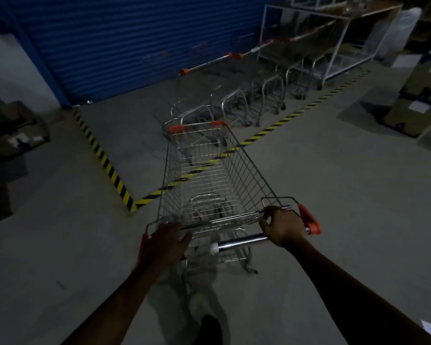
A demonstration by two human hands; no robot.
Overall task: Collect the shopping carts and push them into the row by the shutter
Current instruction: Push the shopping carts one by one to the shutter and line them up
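left hand [166,241], right hand [283,226], fingers [265,220] curled round cart handle [241,241], concrete floor [334,195], blue shutter [135,46]

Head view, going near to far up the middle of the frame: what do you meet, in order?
The left hand and right hand gripping the handle → pushed cart → row of parked carts → blue shutter.

dim, bluish light is filling the scene; the shopping cart [204,175] is glinting along its handle bar [241,241], its wheels [249,269] are smearing, and edges far from it are sitting darker and bowing.
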